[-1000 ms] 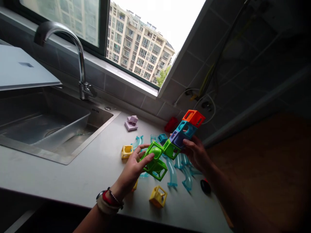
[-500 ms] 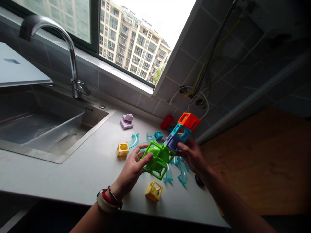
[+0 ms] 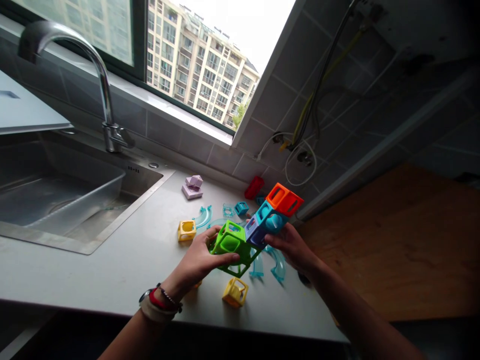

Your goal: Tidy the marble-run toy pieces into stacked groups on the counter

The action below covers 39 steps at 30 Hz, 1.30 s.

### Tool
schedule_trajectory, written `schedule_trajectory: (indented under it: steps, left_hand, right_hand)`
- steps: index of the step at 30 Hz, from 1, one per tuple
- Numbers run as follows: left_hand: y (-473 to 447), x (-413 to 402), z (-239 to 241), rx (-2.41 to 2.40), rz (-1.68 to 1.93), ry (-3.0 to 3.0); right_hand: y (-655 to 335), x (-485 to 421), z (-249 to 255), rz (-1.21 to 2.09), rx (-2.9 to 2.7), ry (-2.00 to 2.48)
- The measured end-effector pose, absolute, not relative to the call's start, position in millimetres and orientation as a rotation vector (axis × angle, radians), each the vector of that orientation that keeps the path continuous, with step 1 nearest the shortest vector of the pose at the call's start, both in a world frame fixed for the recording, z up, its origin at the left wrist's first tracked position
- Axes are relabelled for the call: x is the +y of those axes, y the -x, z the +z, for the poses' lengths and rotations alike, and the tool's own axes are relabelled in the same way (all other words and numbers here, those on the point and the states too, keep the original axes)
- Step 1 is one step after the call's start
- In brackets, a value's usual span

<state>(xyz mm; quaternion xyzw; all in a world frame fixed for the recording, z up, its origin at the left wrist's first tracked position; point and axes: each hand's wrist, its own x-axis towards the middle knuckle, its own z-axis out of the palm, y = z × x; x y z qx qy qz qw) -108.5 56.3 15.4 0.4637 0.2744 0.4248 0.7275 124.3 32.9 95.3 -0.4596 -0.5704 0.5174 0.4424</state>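
The left hand (image 3: 198,261) grips green hollow cubes (image 3: 229,244) and the right hand (image 3: 295,247) the purple cube (image 3: 252,231) and teal cube (image 3: 275,223), all touching in a row above the counter (image 3: 150,270), its long axis slanting away rightward to the orange cube (image 3: 277,197), nearer the right hand.

One left hand (image 3: 200,255) and one right hand (image 3: 294,247) are holding one orange block (image 3: 283,201), one blue block (image 3: 272,218), one purple block (image 3: 255,232) and at least two green blocks (image 3: 229,244). Two yellow cubes (image 3: 231,295) are showing, plus a sliver of a third yellow piece (image 3: 197,285). At least four clear tracks (image 3: 278,260), two lilac pieces (image 3: 192,193) and one red block (image 3: 254,187) are lying about.
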Motion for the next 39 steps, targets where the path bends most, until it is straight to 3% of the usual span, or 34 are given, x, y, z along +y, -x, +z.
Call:
schedule_trajectory:
  steps: [9, 19, 25, 33, 36, 39]
  left_hand:
    - [99, 48, 14, 0.662, 0.888, -0.926]
    - [96, 48, 7, 0.726, 0.992, -1.033]
    - [94, 47, 10, 0.695, 0.983, -1.024]
    - [82, 38, 3, 0.499, 0.856, -0.899]
    - [84, 37, 6, 0.451, 0.802, -0.891]
    - [92, 41, 8, 0.509, 0.805, -0.922]
  right_hand:
    - [-120, 43, 121, 1.154, -1.251, 1.227]
    - [-122, 35, 103, 1.088, -1.154, 1.154]
    - [-114, 32, 91, 1.219, -1.188, 1.073]
    - [-88, 40, 75, 1.053, -1.102, 1.095]
    - [-102, 39, 80, 1.095, -1.113, 1.051]
    - [-133, 31, 82, 0.918, -1.083, 1.080]
